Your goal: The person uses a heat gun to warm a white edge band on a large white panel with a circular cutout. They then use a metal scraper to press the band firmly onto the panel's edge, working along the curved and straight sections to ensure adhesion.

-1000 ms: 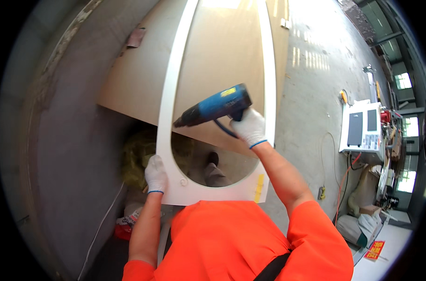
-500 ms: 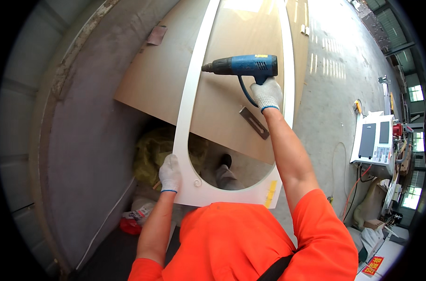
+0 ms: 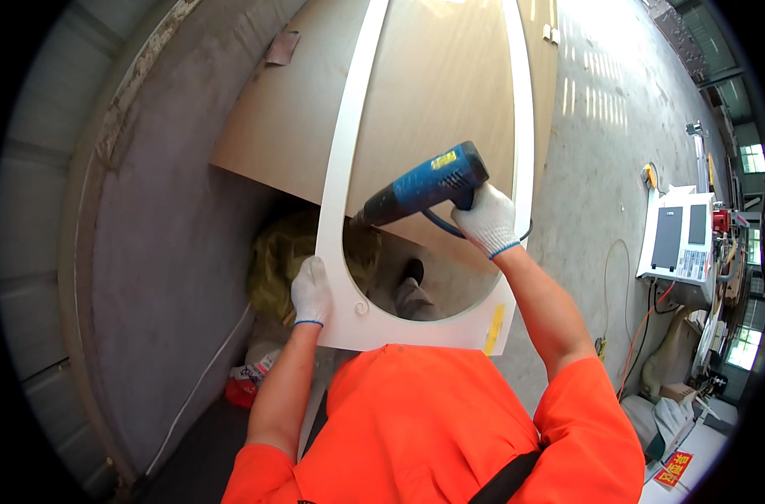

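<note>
My right hand (image 3: 488,220), in a white knit glove, is closed round the handle of a blue and black heat gun (image 3: 433,180). Its nozzle slants down to the left, close to the inner edge of a white frame (image 3: 336,181) with a rounded opening. Whether the tip touches the frame I cannot tell. My gloved left hand (image 3: 312,292) grips that frame's outer left edge near its close corner. A small curl (image 3: 362,308) lies on the frame's surface, and yellow tape (image 3: 494,328) marks its right corner. The frame's near end is against my orange shirt.
A large brown board (image 3: 269,139) lies under the frame, with a sandpaper-like scrap (image 3: 282,48) on it. Yellowish plastic sheeting (image 3: 273,265) is bunched below on the left, beside a grey wall (image 3: 172,210). A white machine (image 3: 678,237) with cables stands at right.
The heat gun has swung from level to a downward slant, its nozzle coming nearer to me and the frame's curved inner edge. My left hand still grips the frame.
</note>
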Tool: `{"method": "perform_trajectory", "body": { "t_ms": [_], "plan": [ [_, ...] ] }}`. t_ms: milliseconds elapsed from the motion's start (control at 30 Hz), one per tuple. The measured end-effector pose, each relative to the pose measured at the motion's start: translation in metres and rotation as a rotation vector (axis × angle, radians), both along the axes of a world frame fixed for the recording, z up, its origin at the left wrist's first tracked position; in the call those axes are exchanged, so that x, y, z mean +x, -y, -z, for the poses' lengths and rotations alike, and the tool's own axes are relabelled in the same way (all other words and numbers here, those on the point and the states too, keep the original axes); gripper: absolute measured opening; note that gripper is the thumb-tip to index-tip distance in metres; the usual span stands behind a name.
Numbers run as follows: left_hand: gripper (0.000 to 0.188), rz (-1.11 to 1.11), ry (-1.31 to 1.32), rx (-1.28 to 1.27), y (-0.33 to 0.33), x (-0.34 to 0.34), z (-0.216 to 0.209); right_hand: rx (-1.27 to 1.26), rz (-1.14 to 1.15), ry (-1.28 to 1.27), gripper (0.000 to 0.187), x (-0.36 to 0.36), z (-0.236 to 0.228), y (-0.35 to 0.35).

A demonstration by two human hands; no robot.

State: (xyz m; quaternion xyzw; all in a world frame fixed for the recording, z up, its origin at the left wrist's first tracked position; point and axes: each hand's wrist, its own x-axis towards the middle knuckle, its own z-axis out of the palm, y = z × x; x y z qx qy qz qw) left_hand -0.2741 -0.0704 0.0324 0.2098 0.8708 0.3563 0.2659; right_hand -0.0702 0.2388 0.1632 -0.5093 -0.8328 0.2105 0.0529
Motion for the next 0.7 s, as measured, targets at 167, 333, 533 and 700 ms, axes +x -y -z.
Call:
{"method": "perform_trajectory", "body": {
  "t_ms": [167,333,533,700],
  "plan": [
    [0.051,-0.019,-0.020,0.027,0.000,0.002,0.003,-0.016,-0.105,-0.060,0.032,0.029,0.003,0.036],
    [0.051,-0.021,-0.023,0.015,0.005,-0.002,0.017,-0.065,-0.245,0.003,0.043,0.055,-0.010,0.052],
    [0.050,-0.039,0.008,0.007,-0.001,0.003,0.000,-0.034,-0.094,-0.079,0.039,0.032,-0.006,0.039],
    [0.049,-0.037,-0.012,0.000,0.000,0.003,-0.002,0.039,0.075,-0.080,0.036,0.000,0.017,0.005]
  ]
}}
